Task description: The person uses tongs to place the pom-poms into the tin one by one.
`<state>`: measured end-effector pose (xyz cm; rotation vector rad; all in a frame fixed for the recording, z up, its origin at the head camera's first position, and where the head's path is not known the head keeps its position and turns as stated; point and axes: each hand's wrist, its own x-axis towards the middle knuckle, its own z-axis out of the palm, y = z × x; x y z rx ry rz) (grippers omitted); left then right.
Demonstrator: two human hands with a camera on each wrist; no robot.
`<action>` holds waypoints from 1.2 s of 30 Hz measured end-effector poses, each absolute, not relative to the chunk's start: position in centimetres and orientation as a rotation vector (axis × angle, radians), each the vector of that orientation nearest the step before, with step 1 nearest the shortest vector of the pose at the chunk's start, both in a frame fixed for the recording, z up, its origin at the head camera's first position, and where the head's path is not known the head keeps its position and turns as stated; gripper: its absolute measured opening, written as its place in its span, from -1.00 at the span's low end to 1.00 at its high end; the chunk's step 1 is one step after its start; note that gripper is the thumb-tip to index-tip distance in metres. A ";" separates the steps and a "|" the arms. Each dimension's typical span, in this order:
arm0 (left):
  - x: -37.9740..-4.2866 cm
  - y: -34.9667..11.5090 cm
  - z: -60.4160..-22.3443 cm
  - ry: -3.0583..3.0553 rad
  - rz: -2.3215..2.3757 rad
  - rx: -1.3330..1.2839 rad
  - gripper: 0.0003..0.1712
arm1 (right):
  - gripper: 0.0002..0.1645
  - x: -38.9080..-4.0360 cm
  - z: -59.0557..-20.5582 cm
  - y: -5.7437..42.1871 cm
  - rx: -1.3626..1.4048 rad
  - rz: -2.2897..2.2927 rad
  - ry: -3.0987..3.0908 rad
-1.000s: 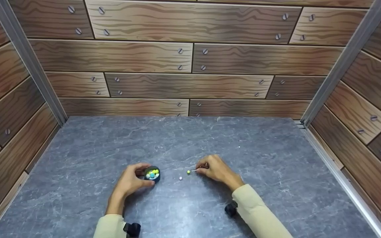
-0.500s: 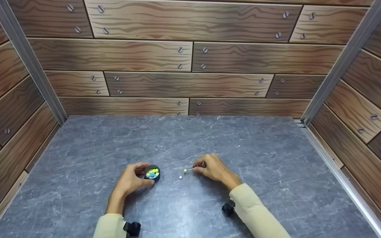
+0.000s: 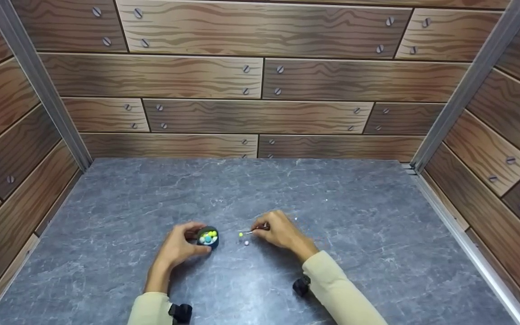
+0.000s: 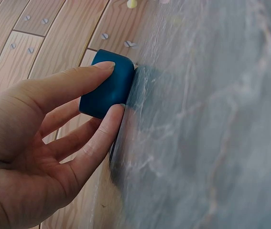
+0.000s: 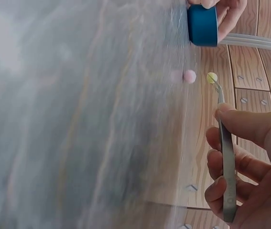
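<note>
My left hand [image 3: 175, 250] holds a small round blue tub [image 4: 110, 88] upright on the tabletop, thumb on one side and fingers on the other. Yellow-green, white and blue balls [image 3: 208, 238] lie inside it. My right hand [image 3: 280, 230] grips bent-tip metal tweezers [image 5: 228, 162] between thumb and fingers. At their tips is a yellow-green ball [image 5: 211, 78], which hangs above the table surface, to the right of the tub. Just below it in the head view, a pale pink ball [image 3: 246, 243] rests on the table.
The grey marbled tabletop [image 3: 151, 194] is enclosed by wood-patterned walls [image 3: 260, 76] at the back and sides. A metal rail [image 3: 472, 255] runs along the right edge. Tiny white specks [image 3: 326, 199] show farther back on the right.
My right hand has moved left with the tweezers and the yellow-green ball, closer to the tub and past the pink ball. The left hand and tub have stayed in place.
</note>
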<state>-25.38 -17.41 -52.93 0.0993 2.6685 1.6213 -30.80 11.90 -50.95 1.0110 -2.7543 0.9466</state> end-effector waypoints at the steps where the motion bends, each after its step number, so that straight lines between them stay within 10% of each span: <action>1: -25.3 -17.4 -52.9 2.670 1.622 0.100 -0.32 | -0.93 -30.8 -50.9 11.7 1.013 0.946 -2.754; 36: -25.3 -17.4 -53.0 2.648 1.644 0.138 -0.32 | -0.86 -29.6 -50.1 6.6 1.141 0.936 -2.726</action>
